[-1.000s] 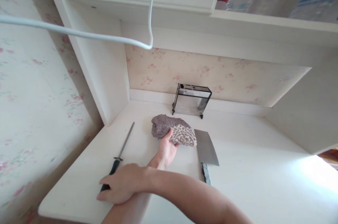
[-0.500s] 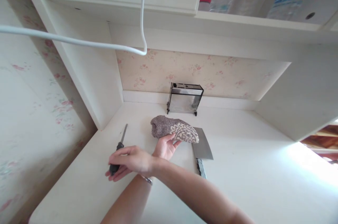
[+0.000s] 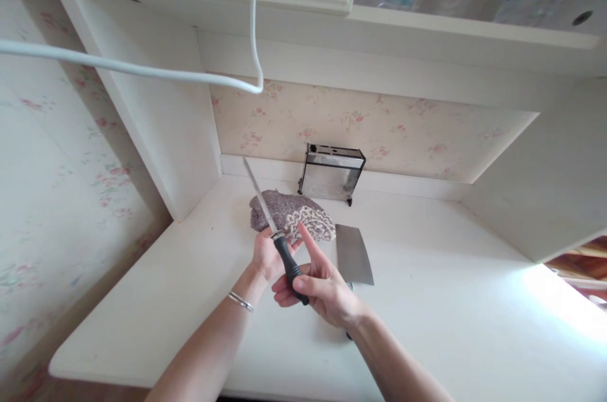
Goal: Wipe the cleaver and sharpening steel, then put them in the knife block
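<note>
Sharpening rod points diagonally away and leftward, held in the right hand.

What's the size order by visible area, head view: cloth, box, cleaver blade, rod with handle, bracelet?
1. Cloth and box: too alike to rank
2. Cleaver blade
3. Rod, though held nearer the camera
4. Bracelet

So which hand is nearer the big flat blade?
Right. The right hand, holding the black-handled rod, is close beside the blade; the left hand is farther off, at the patterned cloth.
</note>
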The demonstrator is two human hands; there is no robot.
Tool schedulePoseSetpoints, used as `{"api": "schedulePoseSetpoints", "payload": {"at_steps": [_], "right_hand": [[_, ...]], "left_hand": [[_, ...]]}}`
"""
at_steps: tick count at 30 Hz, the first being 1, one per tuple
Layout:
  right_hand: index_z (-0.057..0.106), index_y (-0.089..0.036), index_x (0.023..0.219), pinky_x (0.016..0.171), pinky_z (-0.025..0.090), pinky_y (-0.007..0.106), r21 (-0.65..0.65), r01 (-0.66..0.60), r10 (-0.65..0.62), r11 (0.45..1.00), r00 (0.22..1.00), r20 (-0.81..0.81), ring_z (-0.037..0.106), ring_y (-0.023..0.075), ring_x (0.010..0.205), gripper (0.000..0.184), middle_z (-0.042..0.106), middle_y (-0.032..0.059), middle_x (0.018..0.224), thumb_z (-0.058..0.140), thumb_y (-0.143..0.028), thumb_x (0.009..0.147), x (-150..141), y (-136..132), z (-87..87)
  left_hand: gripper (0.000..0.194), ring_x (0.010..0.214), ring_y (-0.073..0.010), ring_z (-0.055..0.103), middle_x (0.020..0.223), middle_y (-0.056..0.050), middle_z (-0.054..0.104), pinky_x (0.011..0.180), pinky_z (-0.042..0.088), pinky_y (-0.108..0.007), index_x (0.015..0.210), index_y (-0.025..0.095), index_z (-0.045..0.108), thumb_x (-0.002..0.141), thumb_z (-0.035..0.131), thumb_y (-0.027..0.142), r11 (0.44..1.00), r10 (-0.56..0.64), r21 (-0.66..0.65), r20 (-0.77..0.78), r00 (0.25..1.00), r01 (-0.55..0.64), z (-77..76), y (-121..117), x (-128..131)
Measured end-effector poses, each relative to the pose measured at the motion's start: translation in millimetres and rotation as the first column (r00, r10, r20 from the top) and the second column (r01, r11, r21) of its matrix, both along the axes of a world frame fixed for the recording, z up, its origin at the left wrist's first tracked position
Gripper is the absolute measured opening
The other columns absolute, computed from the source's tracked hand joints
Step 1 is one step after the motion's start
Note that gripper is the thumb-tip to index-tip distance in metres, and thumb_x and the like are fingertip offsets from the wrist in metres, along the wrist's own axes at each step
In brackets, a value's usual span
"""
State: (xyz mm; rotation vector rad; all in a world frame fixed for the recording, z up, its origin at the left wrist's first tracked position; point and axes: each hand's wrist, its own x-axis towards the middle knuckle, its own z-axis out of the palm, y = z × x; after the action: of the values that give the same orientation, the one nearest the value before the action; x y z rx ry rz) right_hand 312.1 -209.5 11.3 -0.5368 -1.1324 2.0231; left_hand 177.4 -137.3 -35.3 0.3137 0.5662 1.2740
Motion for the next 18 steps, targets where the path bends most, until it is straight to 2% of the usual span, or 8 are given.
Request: {"api": "schedulePoseSetpoints", "payload": {"at_steps": [2, 4, 5, 7, 10, 14, 18], "right_hand": [[0.016, -0.025, 0.147, 0.071, 0.053, 0.036, 0.016, 0.001, -0.001, 1.000, 1.000, 0.007, 0.069, 0.0176, 0.071, 0.093, 0.071, 0.0042, 0.082, 0.073, -0.026, 0.073, 9.8, 4.9, -8.1], [0.047, -0.016, 0.127, 0.062, 0.051, 0.028, 0.023, 0.005, -0.006, 1.000, 0.999, 0.032, 0.066, 0.0153, 0.063, 0.059, 0.070, 0.0051, 0.077, 0.070, -0.022, 0.073, 17.1, 11.9, -19.2], [0.055, -0.014, 0.112, 0.057, 0.048, 0.026, 0.015, 0.005, -0.006, 1.000, 0.999, 0.047, 0.064, 0.0141, 0.058, 0.042, 0.068, 0.0046, 0.073, 0.068, -0.020, 0.072, 20.0, 15.5, -25.1], [0.055, -0.015, 0.092, 0.051, 0.045, 0.024, -0.030, -0.007, 0.009, 1.000, 0.998, 0.068, 0.060, 0.0130, 0.051, 0.024, 0.066, 0.0027, 0.066, 0.065, -0.017, 0.071, 24.7, 21.8, -35.4], [0.050, -0.017, 0.088, 0.049, 0.045, 0.023, -0.094, -0.028, 0.034, 0.995, 0.997, 0.063, 0.059, 0.0133, 0.050, 0.021, 0.065, 0.0016, 0.063, 0.060, -0.015, 0.069, 28.9, 26.6, -44.5], [0.045, -0.019, 0.088, 0.048, 0.046, 0.024, -0.098, -0.052, 0.058, 0.994, 0.997, 0.053, 0.058, 0.0135, 0.049, 0.025, 0.066, 0.0015, 0.063, 0.054, -0.011, 0.065, 28.3, 26.4, -50.6], [0.040, -0.020, 0.085, 0.044, 0.045, 0.024, -0.082, -0.139, 0.145, 0.987, 0.986, 0.077, 0.058, 0.0159, 0.045, 0.033, 0.067, 0.0019, 0.060, 0.049, -0.009, 0.056, 24.3, 26.1, -59.1]], "left_hand": [[0.011, 0.074, -0.0198, 0.063, 0.075, -0.006, 0.066, 0.077, 0.053, -0.035, 0.074, 0.015, 0.062, 0.070, 0.053, 0.019, 0.999, -0.038, 0.040, 0.109, 0.993, 0.033, -2.0, 0.9, -2.4], [0.014, 0.069, -0.0199, 0.062, 0.073, -0.008, 0.066, 0.071, 0.052, -0.035, 0.076, 0.012, 0.063, 0.068, 0.052, 0.015, 0.993, -0.110, 0.068, 0.186, 0.976, 0.099, -4.4, 1.4, -3.9], [0.017, 0.069, -0.0203, 0.062, 0.075, -0.008, 0.067, 0.069, 0.051, -0.035, 0.079, 0.012, 0.064, 0.068, 0.051, 0.015, 0.990, -0.130, 0.079, 0.207, 0.970, 0.116, -5.3, 1.8, -4.1], [0.022, 0.074, -0.0216, 0.062, 0.081, -0.009, 0.068, 0.070, 0.051, -0.035, 0.085, 0.012, 0.065, 0.069, 0.050, 0.015, 0.988, -0.129, 0.110, 0.242, 0.962, 0.105, -5.9, 2.5, -3.8], [0.028, 0.080, -0.0221, 0.062, 0.086, -0.009, 0.069, 0.075, 0.050, -0.036, 0.089, 0.012, 0.066, 0.065, 0.050, 0.013, 0.985, -0.123, 0.150, 0.265, 0.956, 0.085, -4.0, 1.8, -2.3], [0.034, 0.085, -0.0234, 0.062, 0.091, -0.009, 0.069, 0.083, 0.048, -0.039, 0.091, 0.014, 0.066, 0.062, 0.049, 0.014, 0.977, -0.155, 0.184, 0.263, 0.952, 0.108, 2.5, -4.5, -0.1], [0.036, 0.104, -0.0291, 0.059, 0.109, -0.012, 0.066, 0.092, 0.044, -0.047, 0.103, 0.016, 0.065, 0.071, 0.050, 0.022, 0.981, -0.160, 0.154, 0.267, 0.950, 0.122, 7.8, -10.3, 2.4]]}}
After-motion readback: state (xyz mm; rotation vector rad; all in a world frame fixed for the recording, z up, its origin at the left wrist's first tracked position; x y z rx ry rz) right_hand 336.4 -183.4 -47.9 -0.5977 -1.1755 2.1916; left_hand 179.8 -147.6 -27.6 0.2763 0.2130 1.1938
